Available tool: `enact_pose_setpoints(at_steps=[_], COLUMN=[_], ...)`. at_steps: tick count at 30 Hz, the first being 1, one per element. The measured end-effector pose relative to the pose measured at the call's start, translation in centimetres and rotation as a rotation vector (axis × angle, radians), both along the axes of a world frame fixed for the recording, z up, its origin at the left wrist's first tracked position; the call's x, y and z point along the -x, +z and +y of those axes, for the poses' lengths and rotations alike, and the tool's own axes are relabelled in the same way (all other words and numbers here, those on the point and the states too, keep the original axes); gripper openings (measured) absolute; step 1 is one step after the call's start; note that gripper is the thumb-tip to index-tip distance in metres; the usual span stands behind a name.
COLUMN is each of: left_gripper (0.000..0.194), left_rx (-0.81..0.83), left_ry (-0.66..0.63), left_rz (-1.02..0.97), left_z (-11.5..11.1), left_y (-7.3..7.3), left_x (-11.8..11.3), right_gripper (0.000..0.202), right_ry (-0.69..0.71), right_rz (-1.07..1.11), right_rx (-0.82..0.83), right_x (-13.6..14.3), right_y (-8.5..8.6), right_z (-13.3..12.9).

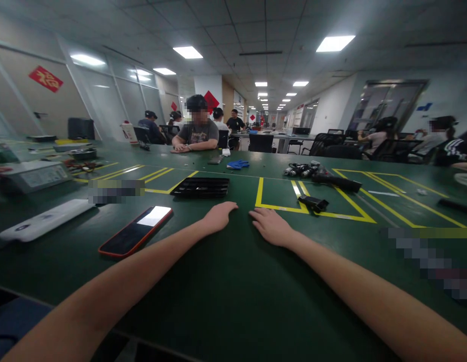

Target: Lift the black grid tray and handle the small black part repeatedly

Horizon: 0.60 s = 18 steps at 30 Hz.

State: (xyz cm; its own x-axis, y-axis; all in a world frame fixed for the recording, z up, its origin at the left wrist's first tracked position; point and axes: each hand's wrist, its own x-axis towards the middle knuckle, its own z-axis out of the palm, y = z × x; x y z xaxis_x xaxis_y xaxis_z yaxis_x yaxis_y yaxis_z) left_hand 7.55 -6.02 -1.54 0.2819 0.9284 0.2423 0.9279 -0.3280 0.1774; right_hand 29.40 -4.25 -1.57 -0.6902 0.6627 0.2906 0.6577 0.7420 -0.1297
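Observation:
My left hand (218, 217) rests on the green tabletop (233, 286), its fingers stretched out toward the right and nothing held in them. Just across a small gap, my right hand (271, 226) lies palm down with its fingers extended, also holding nothing. Behind my left hand is a black ribbed tray-like piece (201, 187), close but not touching. A phone in an orange case (137, 234) lies left of my left forearm. Beyond my right hand, a small black object (312, 203) sits by the yellow tape lines (279, 207); its kind is unclear.
A long white device (48, 218) and a white-grey box (35, 176) are at the left. Farther back lie a blue glove (238, 164), bundled dark cables (299, 170) and a black tube-like item (339, 182). A person (198, 131) sits across the table.

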Motion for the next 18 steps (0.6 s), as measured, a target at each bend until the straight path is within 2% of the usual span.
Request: enact_pose_setpoints(at_steps=[3, 5, 8, 10, 11, 14, 16, 18], left_gripper=[0.041, 0.037, 0.039, 0.041, 0.042, 0.043, 0.040, 0.035], left_rx=[0.012, -0.024, -0.016, 0.079, 0.112, 0.131, 0.112, 0.060], left_ry=[0.035, 0.008, -0.160, -0.354, -0.405, -0.416, -0.407, -0.374], left_rz=[0.022, 0.039, 0.028, 0.030, 0.035, 0.014, -0.010, -0.006], left_z=[-0.1, -1.0, -3.8, -6.0, -6.9, -8.5, -8.5, -7.8], left_y=[0.4, 1.3, 2.4, 2.6, 2.7, 2.5, 2.5, 2.6], left_x=[-0.2, -1.0, -3.3, -5.2, -6.1, -7.6, -7.8, -7.4], right_gripper=[0.042, 0.043, 0.042, 0.043, 0.044, 0.043, 0.043, 0.043], right_ry=[0.068, -0.008, -0.304, -0.524, -0.595, -0.715, -0.727, -0.723], right_rz=[0.022, 0.051, 0.050, 0.003, -0.030, -0.094, -0.099, -0.103], right_rx=[0.041, -0.001, -0.168, -0.255, -0.261, -0.100, -0.022, -0.015], right_x=[0.1, -1.3, -5.0, -7.6, -8.8, -11.1, -11.7, -11.6], right_y=[0.3, 1.2, 2.2, 2.2, 1.9, 0.6, 0.0, -0.2], right_z=[0.2, 1.4, 3.6, 4.8, 5.3, 6.4, 6.8, 7.0])
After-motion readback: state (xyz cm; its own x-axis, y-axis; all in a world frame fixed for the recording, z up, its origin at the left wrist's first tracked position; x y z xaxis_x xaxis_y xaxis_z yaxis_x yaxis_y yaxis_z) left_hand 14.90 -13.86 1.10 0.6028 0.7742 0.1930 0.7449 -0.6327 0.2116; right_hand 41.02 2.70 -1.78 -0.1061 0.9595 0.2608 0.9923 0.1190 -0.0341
